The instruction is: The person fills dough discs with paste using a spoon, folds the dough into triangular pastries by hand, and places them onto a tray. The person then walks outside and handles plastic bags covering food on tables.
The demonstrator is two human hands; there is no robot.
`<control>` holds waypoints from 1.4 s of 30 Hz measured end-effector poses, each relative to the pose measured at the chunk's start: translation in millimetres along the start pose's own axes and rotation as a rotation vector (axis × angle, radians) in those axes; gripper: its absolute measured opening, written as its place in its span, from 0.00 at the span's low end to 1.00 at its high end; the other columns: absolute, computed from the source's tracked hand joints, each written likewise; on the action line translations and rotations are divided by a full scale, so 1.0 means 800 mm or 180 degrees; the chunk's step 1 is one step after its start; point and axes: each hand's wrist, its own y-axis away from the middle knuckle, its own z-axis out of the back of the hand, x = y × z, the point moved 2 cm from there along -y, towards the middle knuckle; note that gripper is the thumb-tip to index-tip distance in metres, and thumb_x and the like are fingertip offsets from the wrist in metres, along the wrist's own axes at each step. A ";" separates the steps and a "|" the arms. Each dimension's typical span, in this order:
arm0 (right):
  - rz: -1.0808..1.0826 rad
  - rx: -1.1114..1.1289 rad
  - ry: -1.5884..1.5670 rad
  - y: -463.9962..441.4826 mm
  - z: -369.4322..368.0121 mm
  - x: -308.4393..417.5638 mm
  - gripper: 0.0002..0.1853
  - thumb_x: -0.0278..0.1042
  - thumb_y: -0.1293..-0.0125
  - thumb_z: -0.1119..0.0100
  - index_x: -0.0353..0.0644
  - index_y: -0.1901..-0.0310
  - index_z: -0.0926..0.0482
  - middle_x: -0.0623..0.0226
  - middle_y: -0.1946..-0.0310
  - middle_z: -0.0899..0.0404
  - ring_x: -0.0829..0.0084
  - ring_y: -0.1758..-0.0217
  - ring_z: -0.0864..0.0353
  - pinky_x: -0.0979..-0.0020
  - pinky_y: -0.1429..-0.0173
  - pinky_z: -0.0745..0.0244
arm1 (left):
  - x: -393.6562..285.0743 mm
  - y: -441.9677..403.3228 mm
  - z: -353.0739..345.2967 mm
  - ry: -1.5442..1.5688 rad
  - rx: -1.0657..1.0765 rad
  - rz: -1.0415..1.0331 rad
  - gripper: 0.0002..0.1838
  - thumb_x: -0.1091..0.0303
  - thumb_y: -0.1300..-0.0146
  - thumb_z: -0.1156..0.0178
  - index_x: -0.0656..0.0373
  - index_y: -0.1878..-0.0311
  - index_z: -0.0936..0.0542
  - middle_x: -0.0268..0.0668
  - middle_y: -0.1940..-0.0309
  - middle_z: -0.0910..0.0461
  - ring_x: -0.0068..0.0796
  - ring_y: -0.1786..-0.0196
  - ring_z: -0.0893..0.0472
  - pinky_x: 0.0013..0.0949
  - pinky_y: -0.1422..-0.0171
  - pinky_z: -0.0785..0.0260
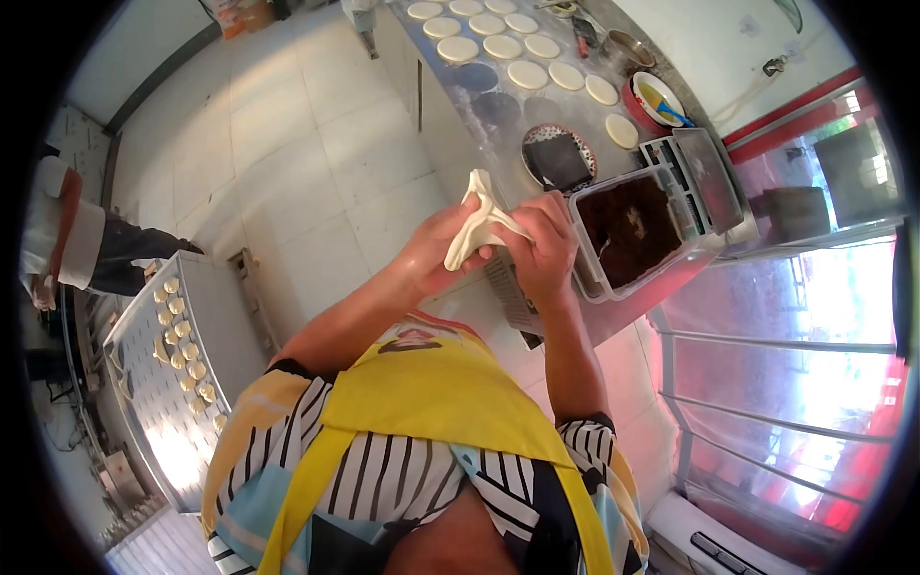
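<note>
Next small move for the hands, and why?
I'd probably pinch along the right-side flap of the folded dough: its three flaps meet near the middle, the right hand has its fingers at that flap, and the left hand supports the other side.

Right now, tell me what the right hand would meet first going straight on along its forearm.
Past the dough it holds, the right hand would probably reach the patterned plate first, though the hand's height above the counter is unclear.
</note>
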 end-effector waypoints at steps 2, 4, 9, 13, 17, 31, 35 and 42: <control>0.0008 -0.0182 -0.0002 -0.008 0.001 0.005 0.11 0.25 0.55 0.30 0.38 0.69 0.23 0.64 0.71 0.25 0.62 0.67 0.26 0.65 0.66 0.30 | -0.004 -0.001 0.005 0.0263 -0.0010 0.0026 0.25 0.43 0.32 0.51 0.58 0.50 0.28 0.33 0.63 0.23 0.23 0.70 0.25 0.21 0.73 0.38; -0.0012 -0.0199 0.0057 -0.008 0.001 0.004 0.11 0.25 0.54 0.30 0.38 0.69 0.23 0.64 0.71 0.25 0.63 0.69 0.25 0.66 0.68 0.31 | -0.012 -0.002 0.005 0.0232 -0.0151 -0.0100 0.24 0.44 0.32 0.49 0.58 0.51 0.27 0.34 0.64 0.23 0.22 0.70 0.25 0.22 0.73 0.36; -0.0328 -0.0105 0.0026 0.001 -0.003 -0.005 0.12 0.25 0.51 0.30 0.36 0.67 0.23 0.63 0.72 0.25 0.68 0.75 0.26 0.72 0.73 0.31 | -0.010 -0.001 0.014 0.0529 -0.0011 -0.0146 0.22 0.45 0.31 0.51 0.56 0.52 0.27 0.34 0.63 0.23 0.23 0.69 0.26 0.22 0.74 0.36; -0.0705 -0.0054 -0.0440 0.001 0.003 -0.002 0.11 0.23 0.51 0.30 0.36 0.66 0.23 0.64 0.72 0.25 0.73 0.77 0.27 0.75 0.74 0.32 | -0.013 -0.002 0.015 0.0560 -0.0047 -0.0120 0.21 0.45 0.30 0.55 0.53 0.50 0.28 0.34 0.61 0.24 0.23 0.69 0.28 0.22 0.74 0.38; -0.1029 -0.0153 -0.0898 0.008 0.008 -0.009 0.11 0.20 0.50 0.32 0.35 0.65 0.22 0.66 0.70 0.24 0.77 0.76 0.27 0.77 0.74 0.32 | -0.015 -0.004 0.014 0.0671 -0.0242 -0.0075 0.20 0.46 0.29 0.55 0.52 0.51 0.28 0.34 0.61 0.24 0.23 0.69 0.28 0.21 0.75 0.38; -0.0894 0.0088 -0.0173 -0.017 0.021 0.014 0.14 0.24 0.52 0.32 0.37 0.62 0.21 0.65 0.68 0.25 0.66 0.63 0.23 0.67 0.55 0.28 | -0.012 0.001 0.018 0.0247 -0.0220 0.0064 0.22 0.46 0.32 0.48 0.58 0.52 0.27 0.34 0.63 0.23 0.22 0.69 0.25 0.21 0.74 0.35; -0.0177 0.0366 0.0231 -0.023 0.000 0.015 0.12 0.28 0.54 0.30 0.39 0.66 0.21 0.66 0.69 0.25 0.63 0.63 0.24 0.63 0.53 0.30 | -0.013 0.000 0.008 -0.0025 0.0037 0.0040 0.24 0.46 0.35 0.44 0.60 0.52 0.27 0.34 0.64 0.23 0.21 0.68 0.24 0.21 0.73 0.34; -0.0024 -0.0035 -0.0152 -0.025 -0.014 0.015 0.10 0.26 0.55 0.30 0.39 0.73 0.24 0.66 0.71 0.27 0.63 0.68 0.26 0.64 0.68 0.32 | -0.026 0.008 -0.001 -0.0292 -0.0293 -0.0086 0.23 0.47 0.35 0.44 0.60 0.51 0.27 0.34 0.65 0.23 0.21 0.69 0.24 0.21 0.73 0.34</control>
